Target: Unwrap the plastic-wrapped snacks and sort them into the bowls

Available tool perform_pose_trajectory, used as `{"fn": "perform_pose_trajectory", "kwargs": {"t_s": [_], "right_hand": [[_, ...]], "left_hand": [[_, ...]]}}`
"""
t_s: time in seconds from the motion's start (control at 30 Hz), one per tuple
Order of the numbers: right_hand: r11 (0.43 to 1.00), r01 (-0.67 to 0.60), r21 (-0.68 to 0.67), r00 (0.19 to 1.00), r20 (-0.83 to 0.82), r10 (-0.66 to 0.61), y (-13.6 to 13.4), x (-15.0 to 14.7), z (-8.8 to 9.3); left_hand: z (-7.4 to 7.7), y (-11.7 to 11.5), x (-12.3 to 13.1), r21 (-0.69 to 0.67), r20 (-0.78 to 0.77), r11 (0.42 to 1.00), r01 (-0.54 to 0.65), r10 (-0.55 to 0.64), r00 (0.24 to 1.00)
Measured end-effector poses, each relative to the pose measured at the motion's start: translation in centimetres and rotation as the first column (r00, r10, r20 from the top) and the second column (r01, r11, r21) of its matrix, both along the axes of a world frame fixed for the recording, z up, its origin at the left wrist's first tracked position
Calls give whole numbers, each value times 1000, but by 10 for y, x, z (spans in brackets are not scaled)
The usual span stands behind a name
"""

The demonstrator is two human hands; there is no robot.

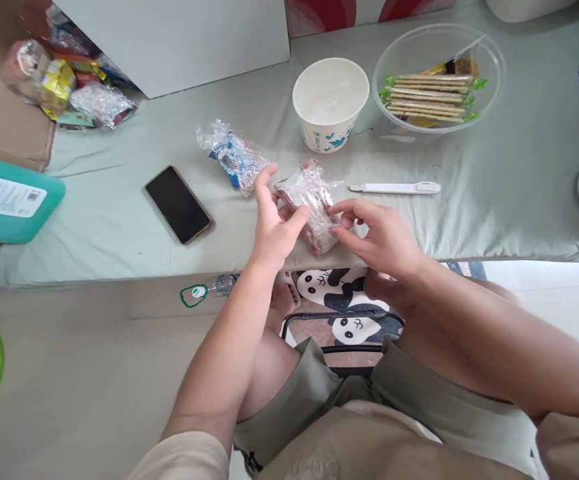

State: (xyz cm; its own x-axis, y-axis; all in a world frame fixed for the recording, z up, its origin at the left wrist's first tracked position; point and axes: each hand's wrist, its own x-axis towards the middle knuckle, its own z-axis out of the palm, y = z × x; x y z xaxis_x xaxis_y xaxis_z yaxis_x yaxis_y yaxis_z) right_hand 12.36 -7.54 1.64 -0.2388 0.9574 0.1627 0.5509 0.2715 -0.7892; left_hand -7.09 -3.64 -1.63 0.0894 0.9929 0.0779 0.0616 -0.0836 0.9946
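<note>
A clear plastic packet of reddish-brown snacks (pixel 309 200) lies at the near edge of a surface covered in pale green cloth (pixel 119 220). My left hand (pixel 274 223) grips its left side between thumb and fingers. At the packet's right end, my right hand (pixel 379 233) pinches the wrapper with its fingertips. A second crumpled clear packet with blue contents (pixel 232 157) lies just beyond my left hand.
A white paper cup (pixel 330 100), a clear bowl of wrapped sticks (pixel 436 83), a white pen-like tool (pixel 396 188) and a black phone (pixel 178 204) lie on the cloth. Snack packets (pixel 64 83) sit far left beside a teal box (pixel 4 200). A panda-print stool (pixel 344 313) stands below.
</note>
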Motion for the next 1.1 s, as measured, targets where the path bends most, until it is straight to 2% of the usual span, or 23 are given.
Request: {"fn": "perform_pose_trajectory", "kwargs": {"t_s": [0.1, 0.2, 0.3, 0.33, 0.37, 0.4, 0.43, 0.47, 0.5, 0.57, 0.67, 0.73, 0.83, 0.93, 1.1], "right_hand": [[990, -124, 68, 992, 0, 125, -2, 5, 2], [933, -330, 146, 944, 66, 324, -5, 12, 6], [834, -545, 84, 838, 76, 540, -7, 19, 11], [832, -552, 51, 833, 50, 550, -8, 21, 12], [863, -504, 29, 864, 23, 503, -8, 23, 13], [918, -397, 18, 918, 7, 397, -7, 24, 13], [968, -251, 18, 968, 5, 251, -6, 24, 13], [995, -100, 25, 995, 12, 99, -4, 24, 12], [999, 22, 30, 999, 24, -23, -2, 24, 11], [989, 145, 15, 989, 38, -146, 4, 21, 9], [968, 236, -84, 970, -39, -240, 17, 19, 7], [935, 301, -186, 932, -147, -330, 25, 19, 6], [903, 316, -290, 867, -297, -399, 36, 19, 2], [908, 297, -296, 833, -385, -398, 39, 17, 0], [904, 330, -272, 762, -488, -425, 39, 9, 2]], "left_hand": [[-1, 6, -10, -20, 38, 995, -102, 103, 994], [-1, 15, -23, -71, 48, 982, -175, 179, 983], [0, 18, -30, -116, 33, 978, -175, 180, 983], [0, 18, -29, -117, 25, 981, -157, 161, 987], [1, 16, -28, -114, 15, 985, -128, 131, 991], [2, 14, -25, -114, 5, 990, -88, 90, 996], [3, 11, -21, -124, 0, 992, -38, 39, 999], [4, 7, -16, -143, 1, 990, 21, -21, 1000], [5, 4, -11, -167, 9, 982, 86, -85, 996], [7, -2, -3, -205, 36, 956, 209, -206, 978], [7, -4, 6, -207, 42, 934, 291, -289, 957], [5, -2, 9, -195, 20, 938, 285, -287, 958], [1, 0, 10, -181, -17, 945, 273, -280, 960], [1, 0, 12, -126, -83, 965, 230, -242, 967], [8, -4, 14, 80, -290, 989, 127, -99, 952]]}}
